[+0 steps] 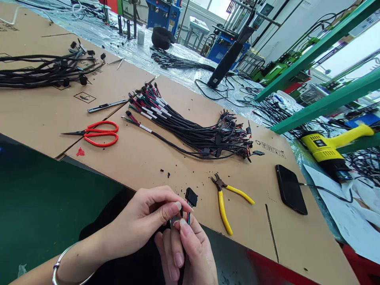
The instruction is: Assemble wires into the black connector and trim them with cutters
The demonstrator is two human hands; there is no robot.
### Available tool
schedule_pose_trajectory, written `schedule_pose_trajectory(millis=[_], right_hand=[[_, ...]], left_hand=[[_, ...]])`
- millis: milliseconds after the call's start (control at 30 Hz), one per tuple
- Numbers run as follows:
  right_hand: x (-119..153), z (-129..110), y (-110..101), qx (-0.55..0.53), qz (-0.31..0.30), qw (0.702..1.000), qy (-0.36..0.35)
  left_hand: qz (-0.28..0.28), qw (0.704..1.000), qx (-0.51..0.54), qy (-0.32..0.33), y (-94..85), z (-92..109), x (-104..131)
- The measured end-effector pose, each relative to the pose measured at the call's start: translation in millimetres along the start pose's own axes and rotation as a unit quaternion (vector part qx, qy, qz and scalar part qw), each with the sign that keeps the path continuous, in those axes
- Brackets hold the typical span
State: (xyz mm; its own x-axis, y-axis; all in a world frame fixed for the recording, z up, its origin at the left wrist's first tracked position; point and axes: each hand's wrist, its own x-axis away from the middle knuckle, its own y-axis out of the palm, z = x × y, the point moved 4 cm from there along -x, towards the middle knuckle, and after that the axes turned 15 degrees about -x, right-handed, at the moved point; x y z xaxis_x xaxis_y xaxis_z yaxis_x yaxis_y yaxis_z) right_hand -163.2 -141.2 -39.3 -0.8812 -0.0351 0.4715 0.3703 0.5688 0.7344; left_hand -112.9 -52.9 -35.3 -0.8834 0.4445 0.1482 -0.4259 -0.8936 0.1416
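I see left hand [139, 221] and right hand [187, 249] pinched shut on plug [190, 196] and its wires, near bench [142, 158] edge | step: seating wires, I judge | next: steady push; pliers [225, 202] just right.

Left hand [142, 221] reaching in from the lower left, bangle at the wrist, thumb and forefinger pinched shut at their tips. Right hand [187, 249] rising from below, fingers curled, thumb pressed up against the left fingertips. Both hands touching, low and central.
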Motion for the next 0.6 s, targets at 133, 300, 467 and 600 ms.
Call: schedule_pose_trajectory(millis=[133,300,467,600], right_hand=[[-5,3,-6,0.016,-0.014,1.0,-0.008],[-12,0,-7,0.041,-0.091,0.995,0.004],[-14,-12,-1,0.101,-0.111,0.987,0.064],[-8,-21,-2,0.26,-0.112,0.959,-0.005]], left_hand=[[-0.009,1.0,0.011,0.005,-0.1,-2,1],[0.142,0.934,-0.245,0.216,-14.0,19,17],[0.131,0.76,-0.474,0.426,-10.7,43,30],[0.124,0.912,-0.321,0.222,-20.2,36,9]])
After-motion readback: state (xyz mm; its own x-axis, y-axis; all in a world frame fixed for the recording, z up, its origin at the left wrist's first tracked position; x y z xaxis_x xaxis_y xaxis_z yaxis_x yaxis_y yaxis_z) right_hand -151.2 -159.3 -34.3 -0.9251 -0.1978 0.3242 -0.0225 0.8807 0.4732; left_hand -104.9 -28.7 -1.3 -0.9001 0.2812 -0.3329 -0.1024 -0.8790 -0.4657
